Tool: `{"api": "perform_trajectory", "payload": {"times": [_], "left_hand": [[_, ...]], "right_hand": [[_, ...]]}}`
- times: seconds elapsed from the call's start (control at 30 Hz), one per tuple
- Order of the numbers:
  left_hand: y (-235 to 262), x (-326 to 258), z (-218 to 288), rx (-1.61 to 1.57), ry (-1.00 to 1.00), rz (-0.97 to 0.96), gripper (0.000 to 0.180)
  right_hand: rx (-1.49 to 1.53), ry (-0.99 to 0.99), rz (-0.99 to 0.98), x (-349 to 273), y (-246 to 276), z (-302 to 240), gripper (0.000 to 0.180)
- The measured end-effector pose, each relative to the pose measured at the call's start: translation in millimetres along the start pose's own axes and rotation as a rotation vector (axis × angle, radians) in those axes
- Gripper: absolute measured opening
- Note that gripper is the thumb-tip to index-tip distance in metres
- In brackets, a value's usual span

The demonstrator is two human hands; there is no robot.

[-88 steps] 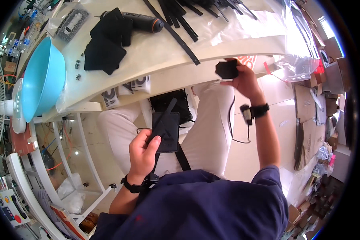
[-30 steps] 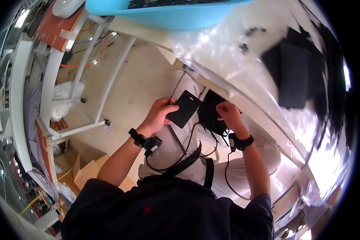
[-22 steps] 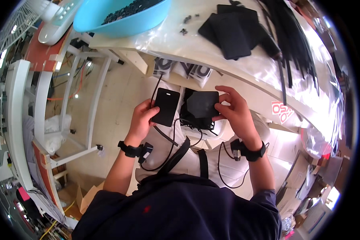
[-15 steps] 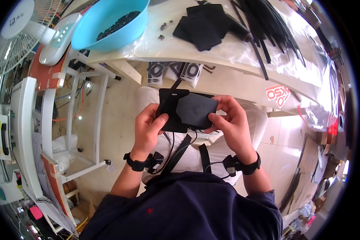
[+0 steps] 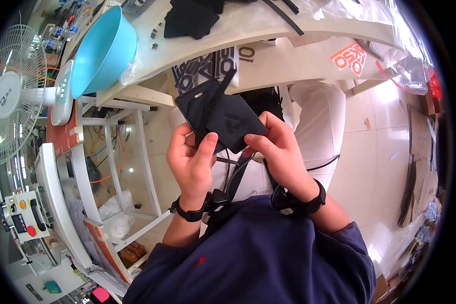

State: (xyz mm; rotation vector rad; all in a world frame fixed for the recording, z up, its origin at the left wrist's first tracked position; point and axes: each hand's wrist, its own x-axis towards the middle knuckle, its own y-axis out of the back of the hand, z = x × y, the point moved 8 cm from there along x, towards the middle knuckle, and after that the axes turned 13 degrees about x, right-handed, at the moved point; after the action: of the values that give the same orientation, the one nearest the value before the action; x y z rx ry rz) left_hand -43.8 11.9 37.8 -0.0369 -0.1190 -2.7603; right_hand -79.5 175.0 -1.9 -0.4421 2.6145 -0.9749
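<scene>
Over my lap I hold a flat black tag (image 5: 231,116) tilted, made of flat layers with an embossed mark on its face. A slotted hole shows near its upper left end, and a narrow black strap (image 5: 219,96) lies slantwise across it. My left hand (image 5: 193,157) is closed on the lower left side, thumb in front. My right hand (image 5: 276,147) pinches the lower right corner between thumb and fingers. The fingers behind the tag are mostly hidden. Both wrists wear black bands with small devices and cables.
Ahead is a plastic-covered table (image 5: 238,38) with black flat pieces (image 5: 190,20), small metal bits (image 5: 154,35) and black strips (image 5: 283,16). A blue basin (image 5: 104,55) stands at the left near a fan (image 5: 7,96). Printed bags (image 5: 207,63) lie under the tabletop.
The tag has turned, its right end now lower; the strap crosses its face and the embossed mark shows. My head view has shifted, so the table sits higher and the fan shows more.
</scene>
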Motion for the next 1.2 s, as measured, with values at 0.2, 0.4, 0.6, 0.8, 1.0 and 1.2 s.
{"api": "perform_trajectory", "payload": {"times": [0.2,0.4,0.6,0.8,1.0,1.2], "left_hand": [[-1,0,5,0.041,0.062,0.054,0.024],[-7,-1,19,0.088,0.073,0.054,0.024],[-11,-1,24,0.165,0.072,0.005,0.025],[-1,13,17,0.092,0.135,0.029,0.018],[-3,24,15,0.018,0.149,-0.012,0.009],[-4,24,-5,-0.020,0.203,-0.028,0.011]], "right_hand": [[0.020,-0.040,-0.081,-1,-8,-7,0.011],[0.055,-0.032,-0.123,4,-6,-7,0.009],[0.107,-0.039,-0.133,6,-7,-6,0.014],[0.342,0.105,0.219,23,63,-15,0.019],[0.459,0.220,0.459,74,224,-40,0.023],[-0.376,0.230,0.154,115,208,-54,0.039]]}}
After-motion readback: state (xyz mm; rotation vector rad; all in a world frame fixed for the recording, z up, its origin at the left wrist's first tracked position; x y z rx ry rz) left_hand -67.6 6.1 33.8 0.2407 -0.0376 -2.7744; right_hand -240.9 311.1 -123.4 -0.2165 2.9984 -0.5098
